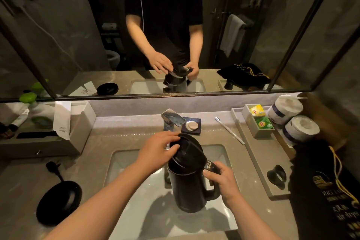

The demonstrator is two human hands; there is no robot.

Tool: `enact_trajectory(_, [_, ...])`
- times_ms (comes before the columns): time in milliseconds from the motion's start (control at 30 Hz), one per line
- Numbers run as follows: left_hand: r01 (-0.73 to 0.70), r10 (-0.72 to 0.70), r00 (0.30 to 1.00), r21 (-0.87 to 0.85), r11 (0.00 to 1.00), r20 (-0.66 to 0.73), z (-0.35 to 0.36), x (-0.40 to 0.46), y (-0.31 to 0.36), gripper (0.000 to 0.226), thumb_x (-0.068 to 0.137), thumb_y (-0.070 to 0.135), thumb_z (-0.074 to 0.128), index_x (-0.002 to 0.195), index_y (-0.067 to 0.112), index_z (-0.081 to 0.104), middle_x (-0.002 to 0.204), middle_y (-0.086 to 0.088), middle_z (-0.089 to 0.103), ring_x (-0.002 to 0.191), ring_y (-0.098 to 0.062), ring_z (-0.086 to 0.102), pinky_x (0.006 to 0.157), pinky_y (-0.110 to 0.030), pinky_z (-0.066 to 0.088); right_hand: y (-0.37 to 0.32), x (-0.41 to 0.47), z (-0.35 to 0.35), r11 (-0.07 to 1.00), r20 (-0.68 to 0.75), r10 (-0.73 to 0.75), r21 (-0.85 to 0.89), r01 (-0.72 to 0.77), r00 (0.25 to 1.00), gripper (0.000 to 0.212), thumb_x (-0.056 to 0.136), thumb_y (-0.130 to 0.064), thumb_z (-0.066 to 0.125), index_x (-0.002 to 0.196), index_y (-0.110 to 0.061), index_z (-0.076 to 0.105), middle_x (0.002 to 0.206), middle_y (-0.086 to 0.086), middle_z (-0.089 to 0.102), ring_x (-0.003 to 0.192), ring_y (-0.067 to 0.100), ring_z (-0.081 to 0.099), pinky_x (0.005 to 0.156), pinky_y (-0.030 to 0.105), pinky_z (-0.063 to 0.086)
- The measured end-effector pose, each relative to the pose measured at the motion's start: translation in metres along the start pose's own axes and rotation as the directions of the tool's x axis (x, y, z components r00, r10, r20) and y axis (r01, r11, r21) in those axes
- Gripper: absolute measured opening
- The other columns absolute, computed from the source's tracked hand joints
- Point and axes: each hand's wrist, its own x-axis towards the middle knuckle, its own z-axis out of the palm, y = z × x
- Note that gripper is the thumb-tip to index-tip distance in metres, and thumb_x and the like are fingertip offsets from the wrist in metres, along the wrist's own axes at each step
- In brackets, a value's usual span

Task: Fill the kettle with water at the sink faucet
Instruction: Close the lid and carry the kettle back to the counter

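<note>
Both forearms reach in from the near edge. The right hand (224,178) has its fingers (211,176) clenched round the handle of the kettle (187,181), which hangs upright over the sink (124,161). The left hand (158,151) rests on the lid (187,147), fingers loosely curled on its rim; the lid appears tilted, partly raised.

Hazards, as judged:
- The faucet (173,120) stands just beyond the left fingers. If the lid is not fully opened, water would likely strike it and splash onto the bench (214,134).
- The spout is close to the lid; raising the kettle carelessly may knock them together.
- A filling kettle grows heavier; a one-handed hold could slip.
- The base (59,201) and plug (51,167) lie left of the left fingers; splashes there should be avoided.
</note>
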Motion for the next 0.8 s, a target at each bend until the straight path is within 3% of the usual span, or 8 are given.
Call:
enact_trajectory(167, [0.063, -0.065, 0.998, -0.044, 0.997, -0.027, -0.009, -0.024, 0.009, 0.031, 0.088, 0.028, 0.061, 0.119, 0.024, 0.066, 0.131, 0.008, 0.059, 0.123, -0.012, 0.049, 0.103, -0.030, 0.034, -0.024, -0.013, 0.000, 0.996, -0.021, -0.083, -0.033, 0.082, 0.996, 0.041, 0.057, -0.035, 0.081, 0.077, -0.002, 0.065, 0.060, 0.002, 0.057, 0.054, 0.014, 0.052, 0.049, 0.024, 0.044])
enact_trajectory(300, [0.108, -0.109, 0.994, -0.069, 0.992, -0.011, -0.018, -0.039, 0.022, 0.031, 0.092, 0.030, 0.056, 0.123, 0.028, 0.063, 0.137, 0.010, 0.052, 0.132, -0.012, 0.038, 0.110, -0.035, 0.027, -0.046, -0.023, 0.008, 0.988, -0.031, -0.157, -0.015, 0.156, 0.987, 0.048, 0.061, -0.036, 0.079, 0.084, 0.003, 0.064, 0.066, 0.008, 0.058, 0.061, 0.020, 0.051, 0.055, 0.034, 0.045])
enact_trajectory(467, [0.105, -0.127, 0.985, -0.182, 0.978, -0.114, -0.039, -0.052, 0.033, 0.030, 0.094, 0.022, 0.054, 0.123, 0.025, 0.062, 0.139, 0.009, 0.049, 0.135, -0.012, 0.032, 0.111, -0.030, 0.022, -0.078, -0.032, 0.028, 0.978, -0.020, -0.207, 0.035, 0.207, 0.978, 0.035, 0.058, -0.033, 0.080, 0.078, -0.007, 0.070, 0.061, 0.000, 0.060, 0.060, 0.021, 0.050, 0.052, 0.032, 0.044])
enact_trajectory(667, [0.122, -0.146, 0.986, -0.251, 0.960, -0.081, -0.057, -0.070, 0.028, 0.038, 0.097, 0.022, 0.049, 0.135, 0.023, 0.050, 0.145, 0.012, 0.036, 0.139, -0.008, 0.018, 0.109, -0.020, 0.014, -0.096, -0.037, 0.052, 0.966, 0.038, -0.254, 0.067, 0.251, 0.967, 0.019, 0.057, -0.034, 0.078, 0.073, -0.023, 0.075, 0.059, -0.005, 0.062, 0.060, 0.015, 0.052, 0.051, 0.029, 0.043])
enact_trajectory(733, [0.186, -0.255, 0.960, -0.412, 0.892, -0.119, -0.060, -0.077, 0.027, 0.050, 0.095, 0.024, 0.053, 0.143, 0.022, 0.038, 0.147, 0.012, 0.033, 0.138, -0.006, 0.024, 0.108, -0.021, 0.018, -0.097, -0.037, 0.060, 0.963, 0.064, -0.263, 0.071, 0.258, 0.963, 0.019, 0.059, -0.034, 0.078, 0.074, -0.023, 0.075, 0.061, -0.005, 0.062, 0.060, 0.014, 0.052, 0.052, 0.029, 0.044])
enact_trajectory(800, [0.288, -0.464, 0.872, -0.602, 0.744, -0.157, -0.066, -0.083, 0.026, 0.059, 0.090, 0.029, 0.060, 0.144, 0.023, 0.037, 0.141, 0.012, 0.040, 0.130, -0.006, 0.036, 0.103, -0.026, 0.029, -0.098, -0.035, 0.070, 0.962, 0.084, -0.268, 0.083, 0.261, 0.960, 0.026, 0.060, -0.032, 0.079, 0.079, -0.015, 0.074, 0.062, -0.003, 0.061, 0.060, 0.016, 0.051, 0.051, 0.026, 0.044])
